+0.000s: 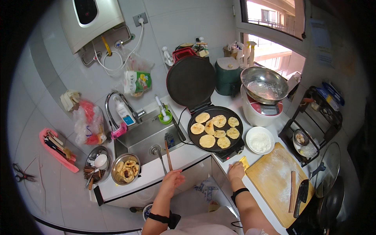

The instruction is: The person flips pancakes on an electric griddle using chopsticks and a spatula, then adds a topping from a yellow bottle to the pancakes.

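Observation:
My left hand (173,179) is at the counter's front edge before the sink. Brown chopsticks (168,157) and a metal utensil (162,161) run up from its fingers toward the sink; the grip itself is partly hidden. On the counter at right, my right hand (236,171) is closed over a yellow cloth (244,163). Just beyond it stands an electric griddle (216,143) with its lid (191,81) raised. Several small flatbreads (207,141) lie on the hot plate. Browned flatbreads (128,171) fill a steel bowl (114,169) at left.
A white bowl of flour (260,141) stands beside a floured wooden board (271,173). A rolling pin (292,191) and a black-bladed knife (301,196) lie on the board. A steel basin (264,85) sits atop a white cooker (249,113). The sink (138,141) holds a dark scrubber (169,139).

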A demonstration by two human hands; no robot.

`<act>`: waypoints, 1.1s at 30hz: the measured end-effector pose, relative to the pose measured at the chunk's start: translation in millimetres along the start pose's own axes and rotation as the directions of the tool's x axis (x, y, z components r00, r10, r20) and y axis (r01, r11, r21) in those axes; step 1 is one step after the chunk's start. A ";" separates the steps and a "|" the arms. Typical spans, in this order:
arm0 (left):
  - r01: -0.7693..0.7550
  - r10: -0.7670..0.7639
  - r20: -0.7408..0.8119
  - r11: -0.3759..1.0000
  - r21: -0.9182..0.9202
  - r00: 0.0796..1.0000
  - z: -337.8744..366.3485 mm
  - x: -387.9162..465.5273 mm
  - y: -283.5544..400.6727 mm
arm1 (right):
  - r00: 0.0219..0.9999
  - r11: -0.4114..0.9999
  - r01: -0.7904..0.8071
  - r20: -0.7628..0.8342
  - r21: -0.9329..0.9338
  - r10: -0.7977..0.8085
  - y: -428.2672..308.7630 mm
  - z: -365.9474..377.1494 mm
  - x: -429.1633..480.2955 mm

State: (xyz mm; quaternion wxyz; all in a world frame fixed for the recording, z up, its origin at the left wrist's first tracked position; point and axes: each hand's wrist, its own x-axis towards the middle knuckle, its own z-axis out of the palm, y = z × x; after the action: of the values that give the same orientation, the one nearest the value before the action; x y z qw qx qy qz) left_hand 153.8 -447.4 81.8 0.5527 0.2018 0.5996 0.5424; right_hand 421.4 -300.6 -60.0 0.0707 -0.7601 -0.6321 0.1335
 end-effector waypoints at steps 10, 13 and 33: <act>0.165 -0.186 0.167 0.977 0.132 0.968 -92.1 146.7 45.2 | 0.987 0.955 0.126 -0.063 -0.268 -0.148 -85.4 60.4 38.3; 0.098 -0.118 0.240 0.991 0.093 0.964 -138.2 161.6 78.7 | 0.988 0.972 0.061 -0.126 -0.227 -0.092 -121.1 66.2 10.1; 0.035 0.120 -0.051 0.133 0.990 0.992 -331.5 281.4 48.3 | 0.323 0.314 0.946 0.292 -0.079 -0.900 -504.7 173.2 -59.9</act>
State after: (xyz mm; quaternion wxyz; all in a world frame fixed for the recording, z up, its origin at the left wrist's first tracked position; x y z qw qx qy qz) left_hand -242.3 -336.2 -67.1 0.2316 0.4999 0.8336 0.0401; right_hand -114.5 -273.5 -79.1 -0.0179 -0.2447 -0.9672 0.0660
